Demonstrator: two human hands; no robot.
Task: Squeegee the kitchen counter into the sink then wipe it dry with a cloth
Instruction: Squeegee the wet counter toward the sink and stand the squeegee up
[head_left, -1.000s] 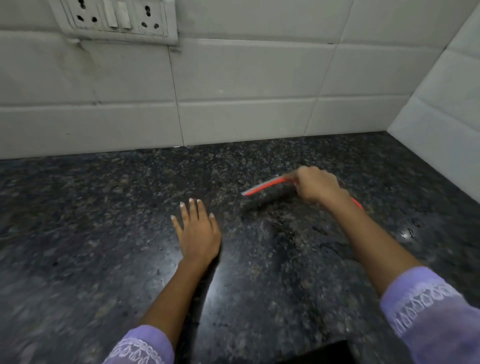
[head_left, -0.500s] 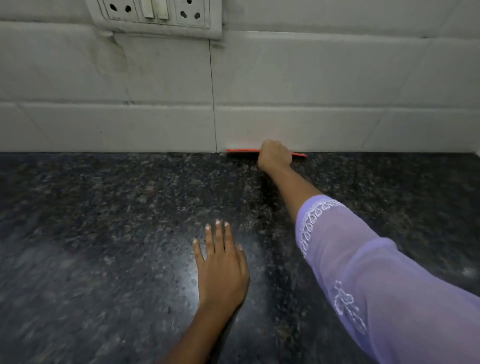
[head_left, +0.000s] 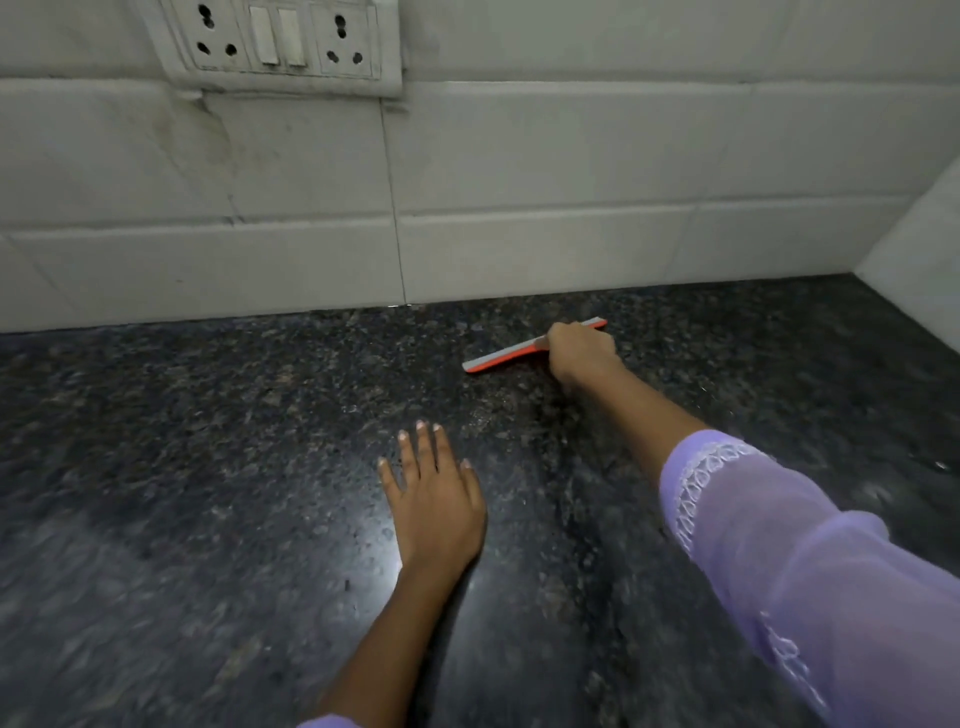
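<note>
Head view showed the right hand (head_left: 581, 351) curled round the middle of the squeegee (head_left: 506, 356), knuckles up, its fingers closed over the handle so that the handle itself was hidden. The squeegee lay on the counter (head_left: 208, 467) near the back wall, a little out from the tiles (head_left: 519, 249), toward the right corner. Its long axis ran left-near to right-far: a longer stretch of orange-and-grey blade stuck out to the left of the fist, and only a short tip (head_left: 597, 323) showed past it on the right. The blade edge seemed to rest on the stone, though contact along its whole length could not be told. The left hand (head_left: 434, 499) lay flat, fingers straight and slightly spread, pressing the counter nearer the person and well apart from the blade. No sink was in view, so the pull's direction could only be guessed: probably broadside, across the blade's length.
</note>
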